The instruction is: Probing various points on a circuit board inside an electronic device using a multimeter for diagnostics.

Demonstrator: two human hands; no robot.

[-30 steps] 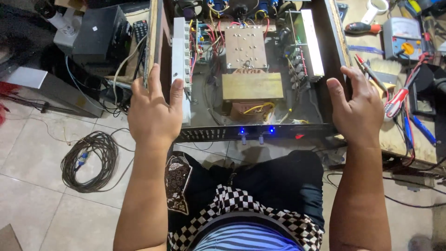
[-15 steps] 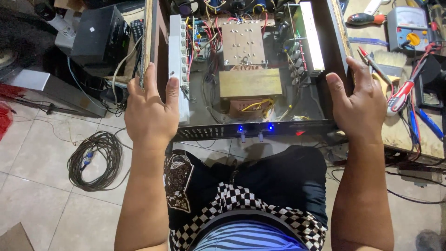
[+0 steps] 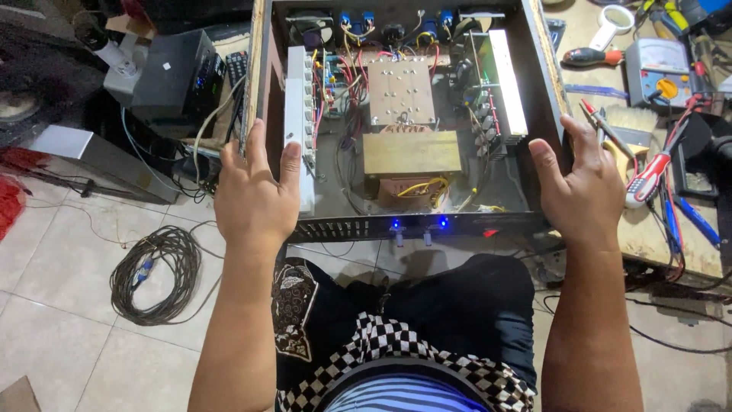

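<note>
— Left hand first: what has it got?

— From my end it lies flat with fingers spread along the left wall of the open black metal amplifier chassis, thumb tipped inside near the long white finned heat sink. It rests more than it clenches; I see no closed grasp. Further left, on the tiled floor, a coiled black cable lies well apart, and a small black box sits beside the chassis.

— And the chassis itself?

— It sits on the wooden worktop, front edge toward me, two blue lights lit on the perforated front strip. In the middle I see a big brass-coloured transformer with a square silver heat sink behind it.

— How would it handle?

— Heavy, I judge, with that transformer pulling the weight toward the front. The walls look stiff; the red and yellow wiring inside looks fragile. I would hold the outer side walls low down and keep fingers off the boards.

— Right hand?

— Open too, palm against the right wall, thumb toward the inside, grasping nothing. Just beside it lie a red-handled screwdriver and a pale bristle brush; a grey multimeter is further back.
</note>
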